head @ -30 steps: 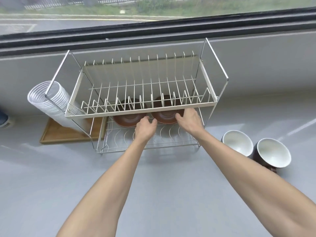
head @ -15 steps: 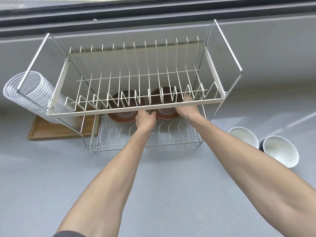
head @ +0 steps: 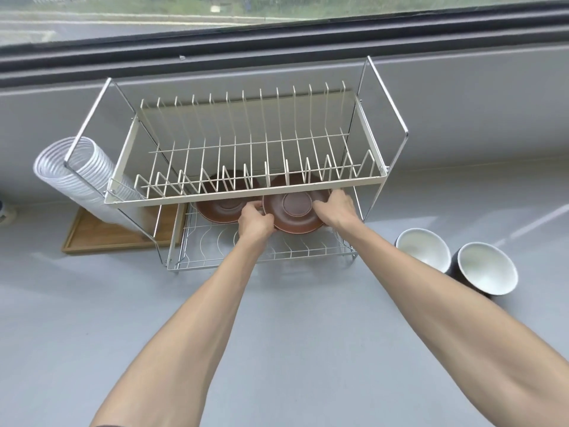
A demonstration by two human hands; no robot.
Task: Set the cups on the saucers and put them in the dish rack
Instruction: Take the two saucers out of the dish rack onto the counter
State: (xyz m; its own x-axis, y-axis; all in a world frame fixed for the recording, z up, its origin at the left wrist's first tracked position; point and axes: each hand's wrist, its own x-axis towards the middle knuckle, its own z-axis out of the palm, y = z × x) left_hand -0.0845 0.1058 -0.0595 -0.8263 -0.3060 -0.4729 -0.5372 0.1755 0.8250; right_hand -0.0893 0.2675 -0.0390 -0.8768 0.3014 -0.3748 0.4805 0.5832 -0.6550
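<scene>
**Browns, whites and greys at the rack**

Two saucers, the right one [head: 295,211] and the left [head: 223,201], glow reddish brown. Upper rack shelf [head: 246,197] in cream, lower wire tier [head: 261,260] silver. Both cups [head: 421,252] [head: 488,268] white inside, dark outside. Pale grey counter [head: 292,318], tan wooden tray [head: 114,237], white ribbed cup stack [head: 83,171].

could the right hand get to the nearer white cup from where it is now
Probably yes. The right hand grips the right brown saucer at the dish rack front, so it is busy. The nearer cup stands open on the counter beside that forearm, nothing between them.
</scene>
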